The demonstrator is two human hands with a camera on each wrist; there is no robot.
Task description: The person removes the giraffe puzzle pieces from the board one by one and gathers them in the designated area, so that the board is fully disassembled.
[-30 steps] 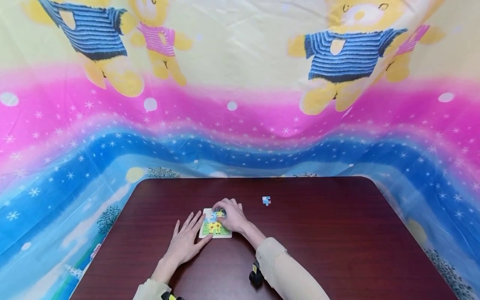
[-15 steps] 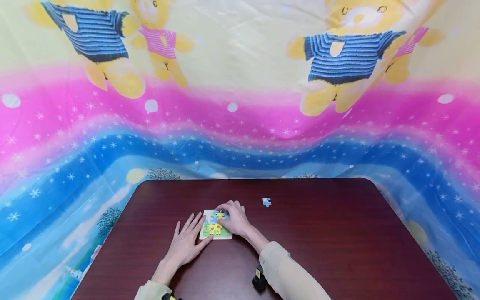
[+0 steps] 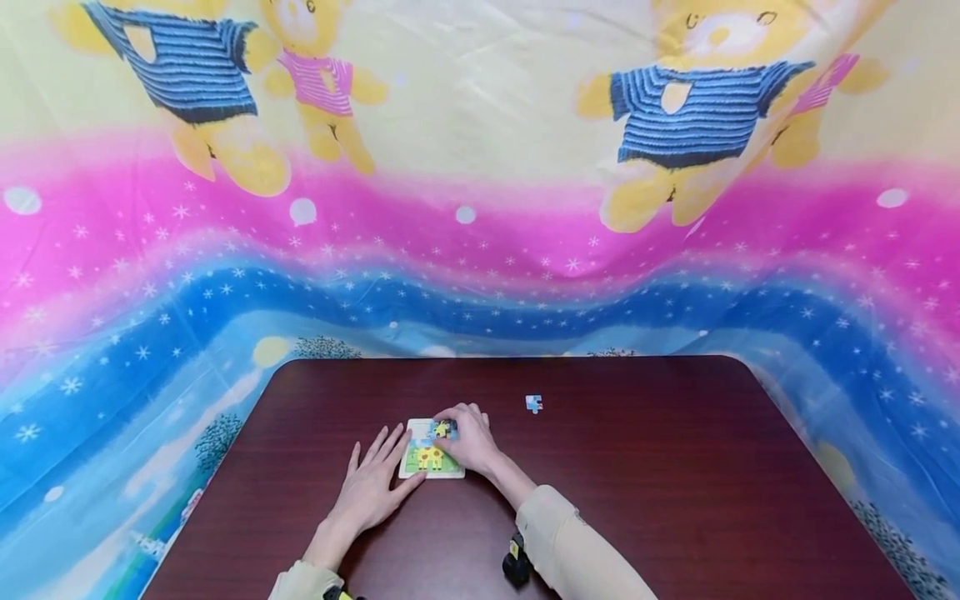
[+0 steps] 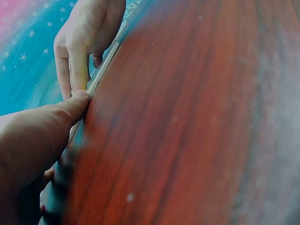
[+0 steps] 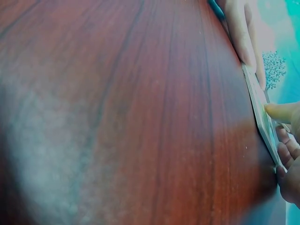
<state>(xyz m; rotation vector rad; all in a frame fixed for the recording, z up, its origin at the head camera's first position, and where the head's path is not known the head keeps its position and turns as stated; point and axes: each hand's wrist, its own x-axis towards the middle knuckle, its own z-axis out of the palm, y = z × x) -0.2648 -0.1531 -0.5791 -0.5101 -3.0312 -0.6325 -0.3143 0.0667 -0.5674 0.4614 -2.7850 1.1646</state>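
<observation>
A small jigsaw board [image 3: 453, 477] with a pale border lies on the table, showing a yellow giraffe on green and blue. My left hand [image 3: 367, 487] spreads its straight fingers along the board's left side, with the thumb at the near edge. At the upper right of the picture, my right hand [image 3: 472, 437] pinches a giraffe-head puzzle piece [image 3: 442, 429] between thumb and fingers. In the right wrist view the board [image 5: 258, 110] appears edge-on, with a right-hand fingertip on its face. The right hand covers part of the board's right side.
One loose blue puzzle piece [image 3: 533, 404] lies on the dark red wooden table [image 3: 637, 467], beyond and right of the board. A printed cloth [image 3: 480, 250] with bears hangs behind the far table edge. A black wrist device [image 3: 516, 562] sits under the right sleeve.
The giraffe-head piece shifts slightly under my right fingers, which stay over the board's upper right. My left hand keeps its place. The loose piece lies where it was.
</observation>
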